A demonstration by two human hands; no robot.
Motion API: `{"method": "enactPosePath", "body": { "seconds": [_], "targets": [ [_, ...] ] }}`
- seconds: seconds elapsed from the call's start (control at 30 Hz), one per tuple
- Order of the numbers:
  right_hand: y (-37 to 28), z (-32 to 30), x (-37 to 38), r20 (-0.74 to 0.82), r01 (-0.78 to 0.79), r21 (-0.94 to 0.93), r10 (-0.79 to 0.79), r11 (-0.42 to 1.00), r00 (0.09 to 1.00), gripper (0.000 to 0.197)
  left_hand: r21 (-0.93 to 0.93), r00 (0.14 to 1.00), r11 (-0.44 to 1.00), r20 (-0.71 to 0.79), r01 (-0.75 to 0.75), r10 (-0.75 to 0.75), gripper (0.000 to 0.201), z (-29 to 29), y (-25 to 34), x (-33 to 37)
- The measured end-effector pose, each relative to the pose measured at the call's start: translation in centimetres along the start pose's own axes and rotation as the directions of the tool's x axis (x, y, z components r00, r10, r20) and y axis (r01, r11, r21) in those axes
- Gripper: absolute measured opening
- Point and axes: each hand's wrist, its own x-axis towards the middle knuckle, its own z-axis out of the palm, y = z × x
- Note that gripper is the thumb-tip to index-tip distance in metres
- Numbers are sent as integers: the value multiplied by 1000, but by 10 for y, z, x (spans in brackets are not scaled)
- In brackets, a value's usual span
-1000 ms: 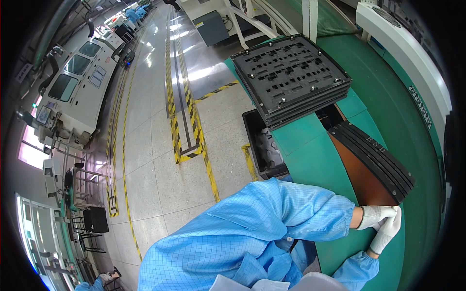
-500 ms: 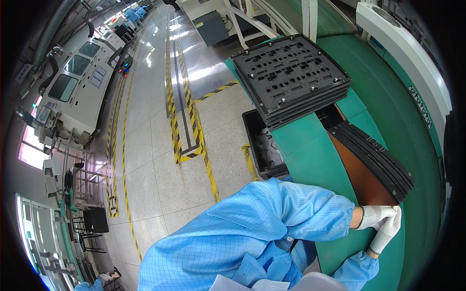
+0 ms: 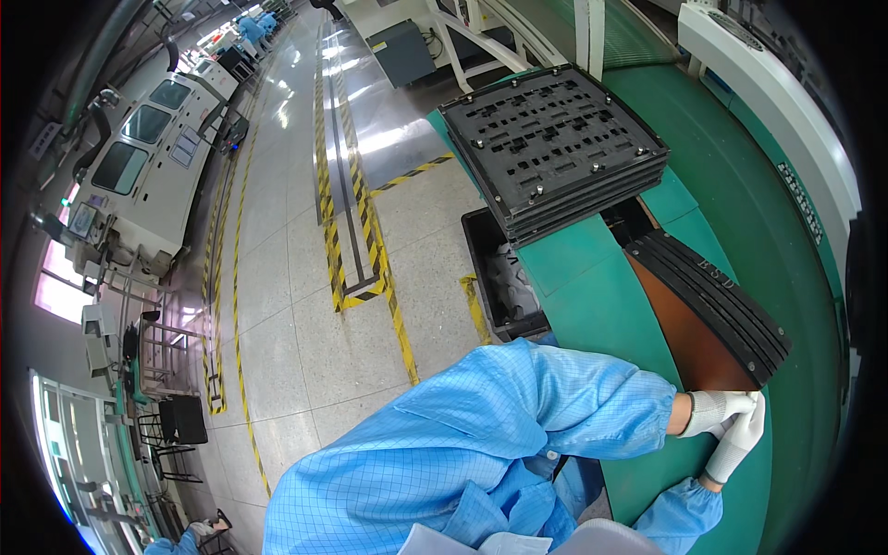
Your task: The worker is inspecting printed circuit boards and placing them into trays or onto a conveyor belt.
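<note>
My left hand [image 3: 723, 411] and my right hand [image 3: 740, 442], both in white gloves, meet at the near right end of a stack of black slabs [image 3: 717, 301]. Their fingers are bent together and touch each other; anything between them is hidden. The slabs lean in layers, with screws at the ends and pale lettering on one edge. Beside them a reddish-brown panel [image 3: 680, 328] slopes toward my left forearm. Farther off, a pile of black trays [image 3: 560, 129] with cut-outs and metal knobs lies on the green work surface [image 3: 578, 273].
A black bin [image 3: 483, 268] with pale contents stands left of the bench. A white-and-green machine [image 3: 786, 120] runs along the right side. Yellow-black tape [image 3: 370, 250] marks the floor. White machines [image 3: 139, 157] line the far left, and a person's arm [image 3: 176, 544] shows lower left.
My hands, the slabs and the trays look unmoved. Beside the far-left machines, a small dark device with coloured lights has shifted slightly nearer, and its red light no longer shows.
</note>
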Motion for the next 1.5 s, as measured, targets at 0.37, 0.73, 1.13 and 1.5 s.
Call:
{"method": "enactPosePath", "body": {
  "seconds": [0.37,0.73,1.13,1.5],
  "targets": [
    [0,-1,0,15,-6,-15,7,1000,1000,28,55,999,998,30,-30,29,41,-5,-6,6],
    [5,-3,1,-9,9,-40,-9,999,1000,28,45,1000,999,2,-29,29,39,-4,-5,5],
    [0,1,0,-31,33,-77,-35,996,999,27,60,998,998,47,-37,34,41,-2,1,0],
    [2,-1,0,-45,33,-86,-37,996,998,27,75,999,997,24,-35,34,40,0,1,-2]
  ]
}}
